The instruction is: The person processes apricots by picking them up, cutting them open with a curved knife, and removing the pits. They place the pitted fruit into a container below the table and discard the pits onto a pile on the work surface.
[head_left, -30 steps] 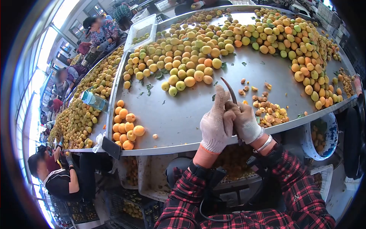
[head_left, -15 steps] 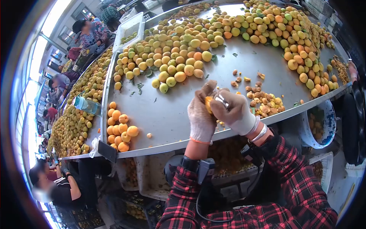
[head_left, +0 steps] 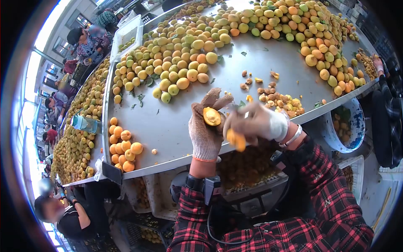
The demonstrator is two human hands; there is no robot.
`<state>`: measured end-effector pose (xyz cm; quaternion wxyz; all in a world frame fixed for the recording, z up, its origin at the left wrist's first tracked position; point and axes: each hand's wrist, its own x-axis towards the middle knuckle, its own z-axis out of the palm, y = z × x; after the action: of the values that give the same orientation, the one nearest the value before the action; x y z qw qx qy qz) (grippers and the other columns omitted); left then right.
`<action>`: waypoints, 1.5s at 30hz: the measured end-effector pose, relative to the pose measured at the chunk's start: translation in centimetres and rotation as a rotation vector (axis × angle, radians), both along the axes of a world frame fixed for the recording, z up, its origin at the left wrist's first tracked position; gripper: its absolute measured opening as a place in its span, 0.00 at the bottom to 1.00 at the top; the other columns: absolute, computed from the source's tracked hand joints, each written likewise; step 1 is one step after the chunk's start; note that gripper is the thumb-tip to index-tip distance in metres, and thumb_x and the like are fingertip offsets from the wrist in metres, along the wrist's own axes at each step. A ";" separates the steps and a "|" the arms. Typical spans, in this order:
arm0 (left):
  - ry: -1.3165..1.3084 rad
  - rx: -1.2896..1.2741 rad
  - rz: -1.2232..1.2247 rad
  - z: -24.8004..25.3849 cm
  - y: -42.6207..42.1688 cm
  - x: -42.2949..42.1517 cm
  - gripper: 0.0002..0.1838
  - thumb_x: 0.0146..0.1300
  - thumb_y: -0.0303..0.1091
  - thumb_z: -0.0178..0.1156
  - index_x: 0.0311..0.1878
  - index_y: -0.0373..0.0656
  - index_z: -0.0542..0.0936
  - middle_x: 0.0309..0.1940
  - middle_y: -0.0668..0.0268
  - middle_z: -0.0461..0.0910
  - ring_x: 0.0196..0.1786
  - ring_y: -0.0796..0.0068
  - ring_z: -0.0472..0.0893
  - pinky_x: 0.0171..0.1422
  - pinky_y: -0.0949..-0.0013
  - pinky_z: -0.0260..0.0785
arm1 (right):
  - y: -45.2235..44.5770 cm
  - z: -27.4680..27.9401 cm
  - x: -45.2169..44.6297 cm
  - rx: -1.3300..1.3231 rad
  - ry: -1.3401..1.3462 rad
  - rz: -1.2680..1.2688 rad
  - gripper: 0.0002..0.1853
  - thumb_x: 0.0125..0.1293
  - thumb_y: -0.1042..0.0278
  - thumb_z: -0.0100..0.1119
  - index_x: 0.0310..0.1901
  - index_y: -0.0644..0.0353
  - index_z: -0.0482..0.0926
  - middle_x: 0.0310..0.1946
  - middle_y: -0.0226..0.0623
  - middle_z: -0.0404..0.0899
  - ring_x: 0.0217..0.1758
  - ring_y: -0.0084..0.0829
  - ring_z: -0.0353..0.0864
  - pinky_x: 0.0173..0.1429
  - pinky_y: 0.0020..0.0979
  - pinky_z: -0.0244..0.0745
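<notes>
Apricot half (head_left: 212, 116), in the head view, sits in the left hand (head_left: 205, 131), gripped low while two fingers stand raised, probably so that its cut face is well visible. The right hand (head_left: 257, 121) is curled beside it, but blurred: whether it grips the orange piece (head_left: 236, 140) below, I cannot tell. Cut pieces (head_left: 290, 105) lie near, perhaps for short reach.

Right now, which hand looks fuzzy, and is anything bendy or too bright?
In the head view, the right hand and the orange fruit piece by it are smeared, while the left hand looks sharper; in the same head view, the table has a bent front edge, probably from a wide lens, and glare whitens the windows at the left.
</notes>
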<state>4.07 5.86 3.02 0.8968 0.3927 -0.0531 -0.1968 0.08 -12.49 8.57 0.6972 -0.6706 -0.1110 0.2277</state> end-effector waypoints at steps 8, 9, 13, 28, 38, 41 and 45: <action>0.010 0.002 -0.062 0.3 -1.5 -0.9 0.34 0.75 0.59 0.41 0.66 0.36 0.69 0.49 0.63 0.80 0.40 0.76 0.79 0.38 0.75 0.72 | -0.6 0.3 0.7 -0.062 -0.355 -0.293 0.11 0.66 0.65 0.64 0.44 0.63 0.82 0.32 0.31 0.82 0.29 0.21 0.80 0.32 0.25 0.76; 0.107 -0.007 -0.055 0.2 -1.8 -1.0 0.32 0.76 0.58 0.42 0.65 0.37 0.71 0.46 0.64 0.80 0.36 0.76 0.78 0.35 0.75 0.71 | -0.3 -0.3 1.2 -0.060 -0.355 -0.297 0.11 0.66 0.65 0.64 0.44 0.63 0.82 0.32 0.31 0.82 0.29 0.21 0.80 0.32 0.25 0.76; 0.217 0.049 0.022 0.5 -2.3 -1.4 0.30 0.75 0.57 0.45 0.62 0.39 0.73 0.40 0.67 0.80 0.29 0.77 0.76 0.27 0.76 0.67 | 0.5 -1.7 1.5 -0.323 -0.795 -0.323 0.10 0.66 0.69 0.66 0.46 0.62 0.81 0.33 0.30 0.81 0.35 0.19 0.81 0.40 0.23 0.78; -0.921 0.917 0.206 -0.3 -4.6 -3.2 0.24 0.50 0.20 0.69 0.53 0.37 0.76 0.40 0.53 0.80 0.40 0.52 0.81 0.47 0.65 0.76 | 0.5 0.2 3.0 0.572 -0.241 -0.829 0.14 0.74 0.60 0.57 0.43 0.66 0.78 0.19 0.24 0.67 0.16 0.15 0.63 0.20 0.21 0.60; -0.949 1.013 0.257 -2.2 -4.3 -3.2 0.23 0.44 0.21 0.70 0.46 0.39 0.73 0.35 0.57 0.77 0.34 0.51 0.78 0.41 0.61 0.73 | 1.9 -0.4 2.2 0.528 -0.322 -0.765 0.07 0.69 0.70 0.62 0.42 0.64 0.80 0.25 0.24 0.76 0.22 0.12 0.70 0.22 0.17 0.64; -1.018 1.012 0.249 -1.2 -4.2 -3.3 0.22 0.44 0.22 0.69 0.44 0.40 0.73 0.36 0.56 0.77 0.35 0.50 0.78 0.40 0.61 0.73 | 1.0 0.2 2.1 0.668 -0.138 -0.602 0.07 0.70 0.69 0.60 0.39 0.64 0.79 0.20 0.24 0.72 0.17 0.13 0.66 0.18 0.19 0.60; -1.022 0.899 0.084 -1.1 -3.7 -3.1 0.26 0.45 0.27 0.71 0.50 0.40 0.74 0.37 0.56 0.78 0.39 0.51 0.79 0.45 0.60 0.72 | 0.7 0.7 1.8 0.801 -0.100 -0.460 0.08 0.71 0.69 0.56 0.37 0.65 0.77 0.15 0.22 0.63 0.13 0.15 0.59 0.16 0.20 0.55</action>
<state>0.93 2.14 1.88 0.5155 0.7726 -0.3678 0.0456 1.92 -11.80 9.28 0.9274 -0.3661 -0.0721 -0.0263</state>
